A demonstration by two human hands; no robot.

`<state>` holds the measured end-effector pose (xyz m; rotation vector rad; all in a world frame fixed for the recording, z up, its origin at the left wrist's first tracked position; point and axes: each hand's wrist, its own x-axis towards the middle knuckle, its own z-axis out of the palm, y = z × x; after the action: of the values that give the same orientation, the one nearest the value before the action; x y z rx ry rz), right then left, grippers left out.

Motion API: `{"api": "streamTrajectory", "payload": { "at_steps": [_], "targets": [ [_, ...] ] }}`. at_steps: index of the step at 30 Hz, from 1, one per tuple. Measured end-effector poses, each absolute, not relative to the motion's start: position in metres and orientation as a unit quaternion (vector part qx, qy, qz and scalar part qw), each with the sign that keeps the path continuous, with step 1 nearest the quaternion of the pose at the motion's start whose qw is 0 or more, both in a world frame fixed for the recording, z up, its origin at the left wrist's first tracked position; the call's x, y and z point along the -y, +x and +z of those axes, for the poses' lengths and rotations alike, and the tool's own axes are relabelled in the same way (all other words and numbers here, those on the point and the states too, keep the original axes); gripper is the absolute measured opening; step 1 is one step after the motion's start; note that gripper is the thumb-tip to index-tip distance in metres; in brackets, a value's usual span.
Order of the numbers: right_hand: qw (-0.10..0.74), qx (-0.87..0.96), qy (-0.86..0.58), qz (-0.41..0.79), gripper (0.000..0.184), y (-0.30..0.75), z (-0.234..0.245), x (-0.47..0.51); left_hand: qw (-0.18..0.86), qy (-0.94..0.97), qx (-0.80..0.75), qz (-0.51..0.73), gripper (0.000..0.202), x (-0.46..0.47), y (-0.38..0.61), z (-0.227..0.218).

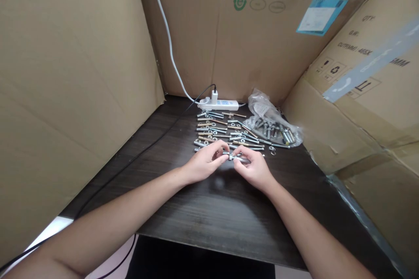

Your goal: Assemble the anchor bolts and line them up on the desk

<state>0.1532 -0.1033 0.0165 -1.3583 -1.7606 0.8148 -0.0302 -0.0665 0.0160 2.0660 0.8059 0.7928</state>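
Observation:
Over the near edge of the laid-out hardware, my left hand (203, 165) and my right hand (255, 169) meet at a silvery metal bolt (231, 157). Thumb and fingertips of the left hand pinch its left end. The right hand's thumb and fingers close around its right part. A nut or collar seems to sit between the two grips, but it is too small to be sure. Just beyond the hands lie rows of loose bolts (212, 130), silver and brass-coloured, with washers (243, 141) and sleeves among them. The fingers cover part of the nearest row.
A clear plastic bag (262, 107) with more metal bolts lies at the back right. Behind the rows stands a white power strip (222, 104) with a plugged-in charger. A black cable (147, 148) crosses the dark table (209, 213) on the left. Cardboard walls (196, 30) enclose three sides.

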Motion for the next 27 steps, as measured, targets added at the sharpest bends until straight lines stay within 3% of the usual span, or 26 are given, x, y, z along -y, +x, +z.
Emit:
{"api": "streamTrajectory", "payload": {
  "at_steps": [6, 10, 14, 21, 27],
  "targets": [
    [0.375, 0.694, -0.527, 0.316, 0.008, 0.152, 0.0177, 0.1046, 0.378, 0.831, -0.283, 0.293, 0.017, 0.0652, -0.0316, 0.0184],
    [0.375, 0.692, -0.528, 0.319, 0.007, 0.1535, 0.0155, 0.1039, 0.357, 0.856, -0.294, 0.229, 0.034, 0.0642, -0.0319, 0.0186],
    [0.374, 0.695, -0.527, 0.315, 0.008, 0.1533, 0.0145, 0.1033, 0.348, 0.841, -0.309, 0.275, 0.02, 0.0658, -0.0326, 0.0196],
    [0.37, 0.702, -0.524, 0.308, 0.008, 0.152, 0.015, 0.1045, 0.358, 0.844, -0.282, 0.282, 0.018, 0.0662, -0.0336, 0.0209],
    [0.368, 0.705, -0.521, 0.311, 0.007, 0.1533, 0.0114, 0.1045, 0.327, 0.869, -0.304, 0.214, 0.031, 0.0673, -0.0337, 0.0221]
  ]
}}
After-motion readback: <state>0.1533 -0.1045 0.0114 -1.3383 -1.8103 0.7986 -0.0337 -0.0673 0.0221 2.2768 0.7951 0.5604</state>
